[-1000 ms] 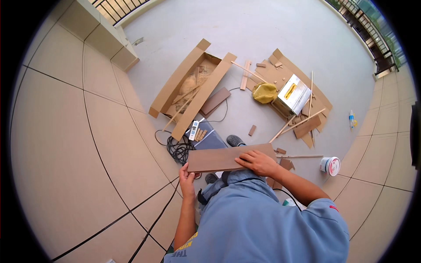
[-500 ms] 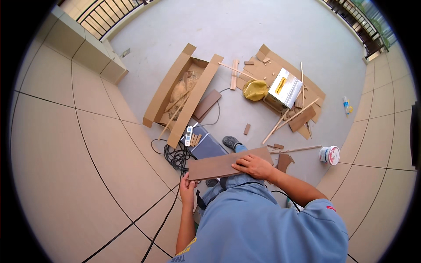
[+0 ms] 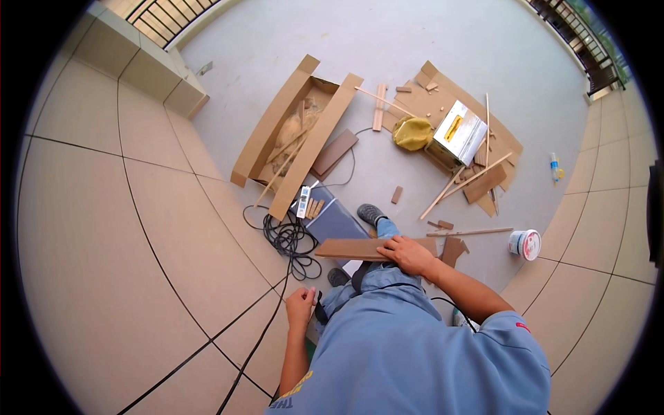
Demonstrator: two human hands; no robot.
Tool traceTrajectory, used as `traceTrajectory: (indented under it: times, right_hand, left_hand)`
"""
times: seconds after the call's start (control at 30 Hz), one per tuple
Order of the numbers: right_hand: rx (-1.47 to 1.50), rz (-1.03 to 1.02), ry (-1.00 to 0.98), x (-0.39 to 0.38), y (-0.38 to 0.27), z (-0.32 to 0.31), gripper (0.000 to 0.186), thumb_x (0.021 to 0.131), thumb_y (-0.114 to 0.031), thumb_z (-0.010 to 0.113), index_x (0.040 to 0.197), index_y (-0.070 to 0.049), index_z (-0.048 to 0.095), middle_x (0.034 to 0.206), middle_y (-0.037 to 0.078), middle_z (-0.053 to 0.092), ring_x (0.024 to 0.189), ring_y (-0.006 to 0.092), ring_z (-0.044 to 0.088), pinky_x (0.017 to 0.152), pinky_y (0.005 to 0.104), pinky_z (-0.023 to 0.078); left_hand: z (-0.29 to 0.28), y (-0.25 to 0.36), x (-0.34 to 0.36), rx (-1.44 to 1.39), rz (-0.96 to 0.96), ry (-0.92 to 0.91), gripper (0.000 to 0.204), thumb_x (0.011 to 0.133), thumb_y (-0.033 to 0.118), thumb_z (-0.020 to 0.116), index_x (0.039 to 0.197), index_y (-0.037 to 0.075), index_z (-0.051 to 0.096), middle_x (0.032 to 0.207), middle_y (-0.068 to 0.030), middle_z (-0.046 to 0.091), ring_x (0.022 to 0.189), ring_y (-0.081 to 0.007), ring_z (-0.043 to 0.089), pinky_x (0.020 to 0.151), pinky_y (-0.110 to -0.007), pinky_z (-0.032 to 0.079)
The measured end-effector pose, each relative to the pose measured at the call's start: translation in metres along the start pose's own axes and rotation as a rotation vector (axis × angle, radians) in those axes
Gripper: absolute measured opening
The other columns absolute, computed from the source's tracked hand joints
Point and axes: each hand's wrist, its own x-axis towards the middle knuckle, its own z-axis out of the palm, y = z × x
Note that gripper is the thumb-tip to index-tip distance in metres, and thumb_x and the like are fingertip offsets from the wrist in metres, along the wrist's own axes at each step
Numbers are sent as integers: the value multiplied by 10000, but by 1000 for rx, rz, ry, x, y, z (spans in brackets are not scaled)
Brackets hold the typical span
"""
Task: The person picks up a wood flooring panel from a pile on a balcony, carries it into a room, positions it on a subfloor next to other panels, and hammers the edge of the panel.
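A brown wooden board lies tilted across my front, above my thighs, with my right hand gripping its middle from the top, fingers bent over it. My left hand is off the board, lower and to the left beside a black strap; its fingers are curled, and what they hold, if anything, is too small to make out. Below the board lies a flat blue-grey slab with a white power strip and several small wood pieces at its upper left. My shoes show around it.
A long open carton lies ahead left. A silver machine with a yellow bag stands on flattened cardboard among wood sticks and offcuts. Coiled black cable is at left, a white bucket and blue tube at right.
My left hand has let go of the board's left end and moved down. The board has tilted so that its face appears narrower, and its left end has shifted right.
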Motion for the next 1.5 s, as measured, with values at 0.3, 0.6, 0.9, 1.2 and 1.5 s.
traceTrajectory:
  times: [0.3, 0.6, 0.9, 1.2, 1.5]
  right_hand:
    - [-3, 15, -89, 18, 10, 26, 455, 897, -115, 554, 1348, -117, 614, 1195, 71, 635, 1124, 274, 569, 961, 385, 449]
    - [33, -22, -134, 52, 13, 38, 341, 906, -144, 548, 1237, -130, 628, 1147, 70, 632, 1143, 278, 571, 984, 412, 464]
    - [-25, -137, -152, 78, 12, 4, 299, 910, -146, 548, 1191, -168, 647, 1104, 44, 645, 1137, 257, 581, 968, 391, 468]
    - [40, -723, -39, 107, 4, -68, 357, 929, -205, 527, 1256, -165, 665, 1207, -2, 659, 1180, 225, 577, 988, 378, 453]
    - [99, -581, -126, 131, 41, -92, 343, 904, -187, 578, 1220, -86, 665, 1218, 59, 644, 1177, 260, 562, 1000, 381, 458]
  left_hand:
    - [23, -110, -14, 43, -91, -136, 372, 927, 252, 713, 1223, 26, 703, 1033, -170, 754, 946, -250, 725, 863, -359, 557]
    - [23, -173, -54, -276, -365, -67, 280, 928, 233, 713, 1061, -13, 727, 895, -105, 752, 694, -221, 668, 683, -352, 539]
    - [0, -54, -18, -81, 19, 170, 301, 902, 226, 733, 1106, 6, 712, 971, -135, 728, 830, -281, 677, 797, -391, 538]
    - [4, 129, 61, 253, 500, -403, 1040, 708, 410, 882, 1552, 40, 399, 1568, -196, 419, 1457, -352, 385, 1204, -406, 319]
    - [43, 129, 63, -385, 100, -765, 1171, 671, 337, 891, 1607, 14, 267, 1579, -211, 398, 1466, -309, 378, 1203, -370, 295]
